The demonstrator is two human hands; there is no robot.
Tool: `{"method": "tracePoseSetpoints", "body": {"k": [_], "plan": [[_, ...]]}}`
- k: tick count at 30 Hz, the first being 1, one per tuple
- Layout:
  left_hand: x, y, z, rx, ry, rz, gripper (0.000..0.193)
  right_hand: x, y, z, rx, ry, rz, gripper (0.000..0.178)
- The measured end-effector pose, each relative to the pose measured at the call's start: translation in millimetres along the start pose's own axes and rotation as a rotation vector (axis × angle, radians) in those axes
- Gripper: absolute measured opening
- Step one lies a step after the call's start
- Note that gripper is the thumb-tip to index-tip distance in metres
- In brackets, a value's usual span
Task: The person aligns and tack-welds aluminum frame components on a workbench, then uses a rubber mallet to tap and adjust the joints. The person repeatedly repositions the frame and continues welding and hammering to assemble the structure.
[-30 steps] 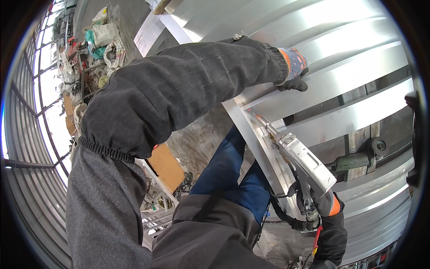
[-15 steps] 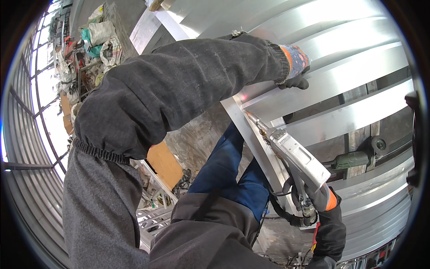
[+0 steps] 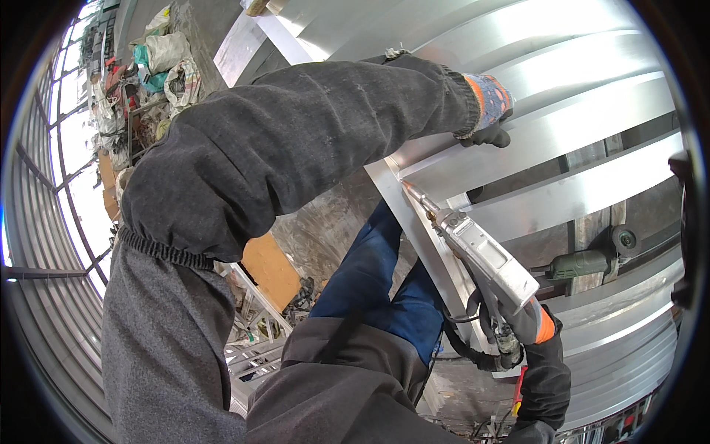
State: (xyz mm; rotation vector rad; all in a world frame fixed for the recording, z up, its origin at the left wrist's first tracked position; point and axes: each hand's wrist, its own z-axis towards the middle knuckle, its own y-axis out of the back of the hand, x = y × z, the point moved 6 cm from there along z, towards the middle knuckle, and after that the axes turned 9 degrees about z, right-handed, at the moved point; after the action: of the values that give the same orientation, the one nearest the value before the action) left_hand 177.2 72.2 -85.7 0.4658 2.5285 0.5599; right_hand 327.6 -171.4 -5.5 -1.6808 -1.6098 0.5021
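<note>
My right hand [image 3: 523, 323], in a grey glove with an orange cuff band, is closed around a silver hand-held welding gun [image 3: 490, 254]. The gun's thin copper-coloured tip touches or nearly touches the corner where a shiny metal slat [image 3: 518, 152] meets a long frame bar [image 3: 418, 222]. Up and to the left of that corner, my left hand [image 3: 489, 111] rests against the slats. It wears a patterned blue-and-orange glove with dark fingertips; most of its fingers are hidden. A black hose and cable [image 3: 473, 354] run from the gun beneath my right hand.
A green angle grinder [image 3: 580, 265] lies between slats at the right. Wide shiny metal panels [image 3: 547, 37] fill the upper right. Full sacks [image 3: 166, 55] are piled at the upper left, and a brown board [image 3: 272, 272] lies left of my legs.
The rear of the welding gun has shifted slightly left, its tip staying near the corner. A faint reddish glow near the joint has faded. My left hand has hardly moved.
</note>
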Motion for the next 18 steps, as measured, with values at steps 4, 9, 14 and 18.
{"method": "tracePoseSetpoints", "body": {"k": [4, 9, 14, 18], "plan": [[2.1, -1.3, -1.0, 0.005, 0.02, 0.0, 0.037, 2.1, 2.2, 2.2, 0.033, 0.016, -0.033, 0.049], [4.3, -2.9, -2.3, 0.025, 0.034, 0.002, 0.037, 0.4, 6.4, 4.2, 0.069, 0.034, -0.048, 0.048], [4.5, -3.9, -2.5, 0.05, 0.053, 0.021, 0.036, -1.2, 10.7, 5.7, 0.1, 0.036, -0.076, 0.048], [2.6, -2.1, -0.6, 0.074, 0.088, 0.032, 0.036, -1.6, 12.0, 4.7, 0.079, -0.006, -0.085, 0.052]]}}
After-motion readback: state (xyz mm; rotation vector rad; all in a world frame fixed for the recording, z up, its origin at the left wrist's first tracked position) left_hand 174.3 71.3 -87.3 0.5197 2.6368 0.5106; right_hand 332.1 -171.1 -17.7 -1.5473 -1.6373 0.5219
